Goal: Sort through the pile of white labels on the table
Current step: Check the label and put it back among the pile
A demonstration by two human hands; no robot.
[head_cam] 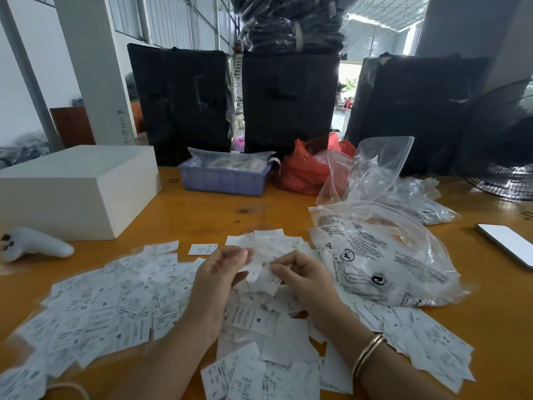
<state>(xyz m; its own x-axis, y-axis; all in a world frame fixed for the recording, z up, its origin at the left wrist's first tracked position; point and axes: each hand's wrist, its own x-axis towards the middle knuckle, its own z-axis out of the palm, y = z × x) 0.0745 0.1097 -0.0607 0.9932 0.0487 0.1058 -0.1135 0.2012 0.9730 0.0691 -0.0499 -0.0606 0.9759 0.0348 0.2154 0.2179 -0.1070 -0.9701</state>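
Labels: I see the pile of white labels [115, 310] spread over the near half of the tabletop [207, 209], thickest near centre, reaching to both near corners.
Left hand: my left hand [219, 272] is raised over the middle of the pile, its grip curled; motion blur stops me telling whether it pinches anything.
Right hand: my right hand [300, 272] sits just right of it, its grip pinched on a single label [266, 277] held above the pile; a gold bangle [367, 353] circles that wrist.
Right side: clear plastic bags [383, 264] lie touching the pile's right edge, a phone [507, 243] beyond them.
Far side: a white box [78, 189] at left, a purple bin [225, 180] centre, a red bag [305, 171] beside it.
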